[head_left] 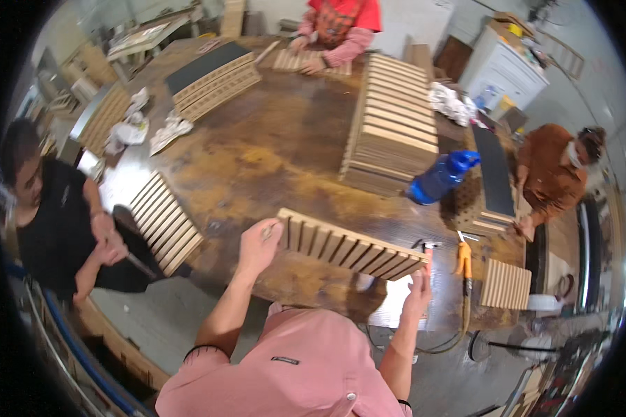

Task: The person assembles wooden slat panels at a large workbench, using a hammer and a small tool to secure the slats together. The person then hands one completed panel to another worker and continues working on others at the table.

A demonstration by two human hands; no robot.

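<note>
Slatted panel (339,248), one: far face hidden, fingers of the left hand (259,248) and right hand (416,295) partly out of sight at its ends. Pink shirt (306,386), one: cut off by the lower edge (chest label (285,361) too small to read). Co-worker in red (370,17): head beyond the upper edge; tall stack (396,115): one corner partly covered by a blue bottle (439,179).
</note>
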